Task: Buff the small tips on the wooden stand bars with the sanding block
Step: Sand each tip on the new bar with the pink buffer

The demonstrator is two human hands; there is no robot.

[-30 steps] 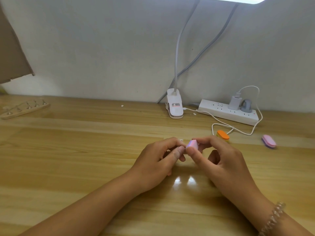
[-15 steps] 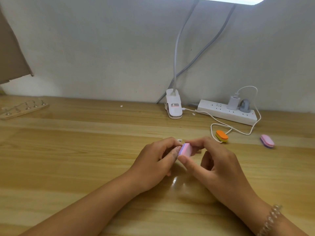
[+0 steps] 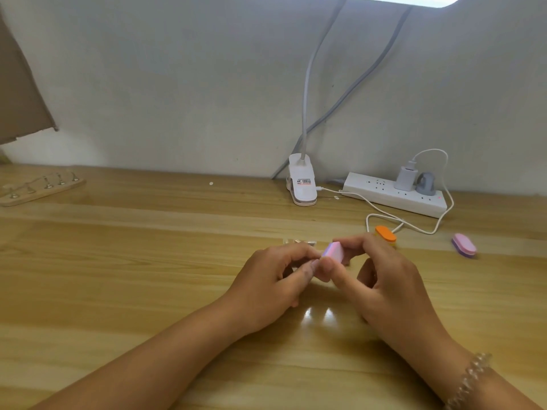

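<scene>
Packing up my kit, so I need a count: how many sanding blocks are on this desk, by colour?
Pink blocks: 2, one pinched by the right hand, one lying far right
Orange block: 1
Total: 3

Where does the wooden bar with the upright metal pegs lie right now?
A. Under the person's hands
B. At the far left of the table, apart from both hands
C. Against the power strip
B: the wooden bar lies at the far left of the table, well away from the left hand and from the right hand, which pinches the sanding block.
</scene>
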